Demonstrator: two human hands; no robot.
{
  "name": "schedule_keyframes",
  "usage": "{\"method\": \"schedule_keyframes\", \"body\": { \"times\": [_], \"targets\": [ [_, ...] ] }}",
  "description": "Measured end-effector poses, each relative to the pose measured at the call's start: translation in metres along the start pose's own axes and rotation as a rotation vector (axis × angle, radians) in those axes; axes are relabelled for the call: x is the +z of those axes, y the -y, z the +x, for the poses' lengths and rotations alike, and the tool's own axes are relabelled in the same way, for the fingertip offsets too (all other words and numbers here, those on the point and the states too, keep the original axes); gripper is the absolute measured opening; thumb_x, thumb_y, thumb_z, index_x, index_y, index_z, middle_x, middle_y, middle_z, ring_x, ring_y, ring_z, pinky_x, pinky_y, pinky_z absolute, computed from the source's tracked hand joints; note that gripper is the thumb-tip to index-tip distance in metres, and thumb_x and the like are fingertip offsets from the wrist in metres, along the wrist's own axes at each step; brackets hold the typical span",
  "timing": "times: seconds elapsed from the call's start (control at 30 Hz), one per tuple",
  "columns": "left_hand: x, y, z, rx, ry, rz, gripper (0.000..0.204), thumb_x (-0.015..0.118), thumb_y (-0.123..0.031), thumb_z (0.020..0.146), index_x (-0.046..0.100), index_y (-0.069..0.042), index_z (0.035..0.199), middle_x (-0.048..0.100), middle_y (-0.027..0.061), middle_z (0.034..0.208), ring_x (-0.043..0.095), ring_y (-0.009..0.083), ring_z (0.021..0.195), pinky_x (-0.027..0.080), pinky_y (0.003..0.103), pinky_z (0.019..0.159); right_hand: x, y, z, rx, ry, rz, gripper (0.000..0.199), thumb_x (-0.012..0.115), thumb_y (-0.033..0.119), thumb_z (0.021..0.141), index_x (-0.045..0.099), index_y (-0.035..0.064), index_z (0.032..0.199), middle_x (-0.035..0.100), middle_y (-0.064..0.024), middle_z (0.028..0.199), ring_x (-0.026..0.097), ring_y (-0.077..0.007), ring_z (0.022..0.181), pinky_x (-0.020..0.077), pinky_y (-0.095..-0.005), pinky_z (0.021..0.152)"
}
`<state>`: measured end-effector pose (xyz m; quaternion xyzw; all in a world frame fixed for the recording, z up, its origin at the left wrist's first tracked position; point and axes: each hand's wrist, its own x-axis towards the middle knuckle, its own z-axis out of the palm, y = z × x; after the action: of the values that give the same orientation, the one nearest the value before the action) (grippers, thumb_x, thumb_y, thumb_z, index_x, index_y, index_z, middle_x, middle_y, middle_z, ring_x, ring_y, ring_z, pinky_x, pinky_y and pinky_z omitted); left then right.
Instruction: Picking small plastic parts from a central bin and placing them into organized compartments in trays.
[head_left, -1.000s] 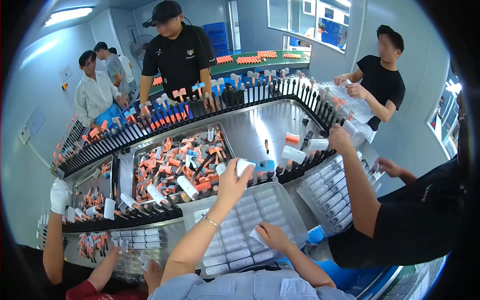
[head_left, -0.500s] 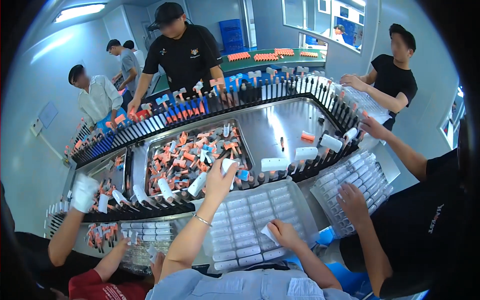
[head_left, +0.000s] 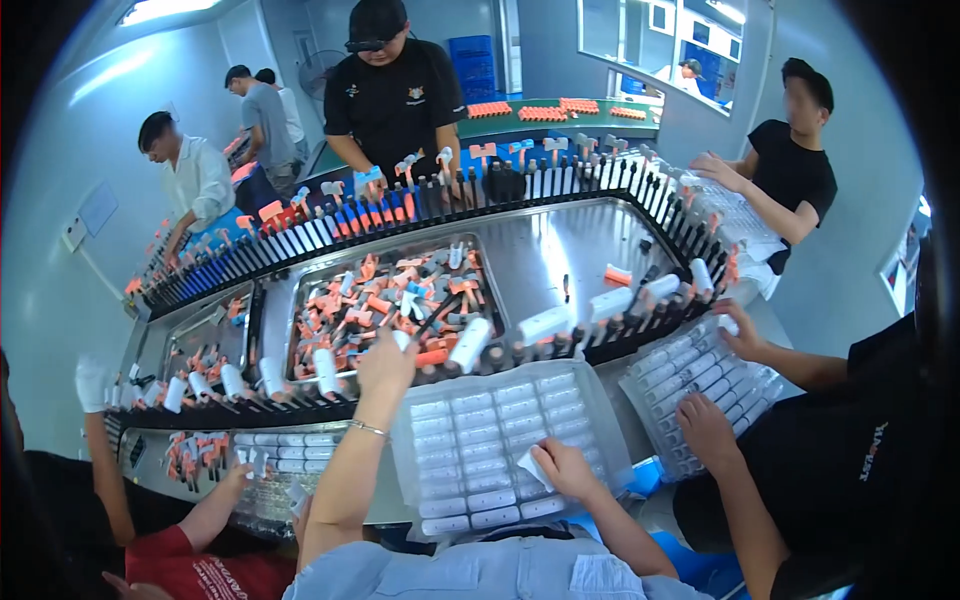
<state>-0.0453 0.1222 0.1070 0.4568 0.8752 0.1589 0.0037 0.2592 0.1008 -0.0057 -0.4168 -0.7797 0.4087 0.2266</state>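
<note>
My left hand (head_left: pixel 385 365), with a bracelet at the wrist, is over the near row of the post track. Its fingers are closed round a white cylindrical piece (head_left: pixel 402 340), mostly hidden by the hand. Just right of it another white cylinder (head_left: pixel 470 345) stands tilted on a post. In front of me lies a clear plastic tray (head_left: pixel 410 455) with rows of moulded slots; white cylinders (head_left: pixel 492 500) show plainly in its nearest rows. My right hand (head_left: pixel 568 468) rests over the tray's right side, pinching a thin white sheet or cloth (head_left: pixel 532 468).
Inside the black post track (head_left: pixel 420 213) sits a metal pan (head_left: pixel 297 330) heaped with orange, grey and blue clamps (head_left: pixel 375 305). Co-workers' hands are close on both sides; one hand (head_left: pixel 708 425) is on the right-hand tray (head_left: pixel 660 400). A person in black (head_left: pixel 390 110) stands opposite.
My left hand has moved left along the near row. A white cylinder now stands about where the hand was. My right hand has hardly moved. The gloved hand at left has drawn away leftward.
</note>
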Motion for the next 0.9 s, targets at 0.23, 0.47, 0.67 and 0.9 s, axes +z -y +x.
{"method": "schedule_keyframes", "body": {
  "times": [0.23,0.47,0.67,0.9],
  "targets": [
    [-0.002,0.036,-0.007,-0.11,-0.239,0.123,0.041,0.059,-0.031,0.081,0.045,0.001,0.103,0.062,0.021,0.082,0.063,0.0357,0.074,0.05,0.046,0.061,-0.012,0.002,0.005,0.038,0.126,0.145,0.043,0.054,0.041,0.086,0.058,0.0029,0.106,0.063,-0.0216,0.089,0.062,-0.0363,0.082,0.0473,-0.0409,0.071],
    [-0.012,0.105,-0.018,0.006,-0.491,-0.067,0.056,0.066,-0.027,0.076,0.042,0.005,0.115,0.046,0.026,0.115,0.048,0.0392,0.1,0.04,0.047,0.083,-0.016,-0.003,0.021,-0.066,0.103,0.146,0.034,0.064,0.033,0.081,0.061,0.0029,0.097,0.063,-0.0145,0.077,0.06,-0.0231,0.068,0.0459,-0.0334,0.06],
    [0.012,0.051,-0.138,0.437,-0.309,-0.452,0.022,0.065,-0.016,0.075,0.058,-0.006,0.093,0.058,0.0126,0.095,0.054,0.0311,0.092,0.042,0.04,0.083,-0.021,-0.026,0.027,-0.016,-0.022,0.211,0.027,0.066,0.024,0.08,0.062,0.0,0.092,0.059,-0.0084,0.069,0.053,-0.0131,0.064,0.0424,-0.0289,0.058],
    [0.078,0.069,-0.251,0.707,0.171,-0.261,0.025,0.061,-0.022,0.079,0.059,-0.011,0.102,0.049,0.0082,0.111,0.048,0.0247,0.103,0.038,0.037,0.088,-0.01,-0.024,0.034,-0.069,0.026,0.151,0.021,0.065,0.02,0.08,0.062,-0.0009,0.085,0.059,-0.0058,0.068,0.05,-0.0122,0.062,0.0403,-0.0283,0.056]
  ]
}}
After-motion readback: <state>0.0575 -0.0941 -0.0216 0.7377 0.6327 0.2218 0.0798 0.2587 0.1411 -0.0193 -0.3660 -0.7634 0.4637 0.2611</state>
